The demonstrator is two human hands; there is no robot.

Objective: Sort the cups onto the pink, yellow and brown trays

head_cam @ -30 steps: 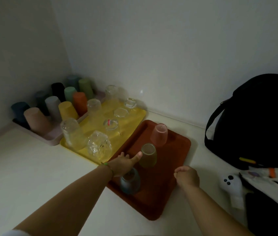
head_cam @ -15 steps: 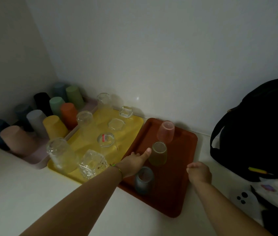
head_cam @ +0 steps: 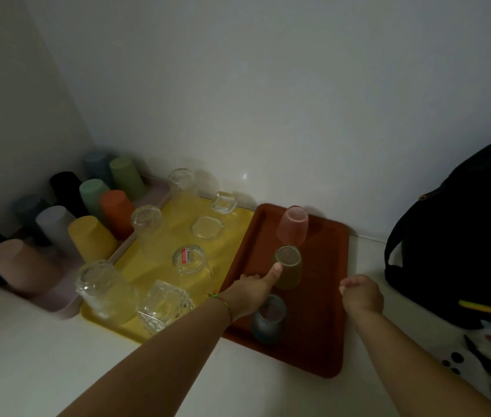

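While the olive tinted cup (head_cam: 289, 267) is standing upside down in the middle of the brown tray (head_cam: 324, 299), the left hand (head_cam: 253, 291) is reaching over the tray's left rim, thumb stretched out and touching the cup's side, the other fingers curled under and gripping nothing; the cup is looking translucent, its round base facing up; just behind it a pink tinted cup (head_cam: 293, 225) is sitting inverted near the tray's far edge, and just in front a blue-grey tinted cup (head_cam: 269, 319) is sitting inverted too, partly hidden by the left wrist; the three are forming a line down the tray's left half, leaving the right half bare; the right hand (head_cam: 361, 294) is hovering at the tray's right rim, fingers folded into a loose fist, holding nothing; moving outward, the yellow tray (head_cam: 236, 219) is lying edge to edge with the brown one, carrying clear glasses (head_cam: 188, 260) upside down with open patches between them; beyond it the pink tray (head_cam: 57, 303) is sitting in the corner, packed with opaque coloured cups (head_cam: 92, 237); a black bag (head_cam: 464, 236) is resting to the right, apart from the brown tray, with pale counter (head_cam: 27, 356) lying open in front.
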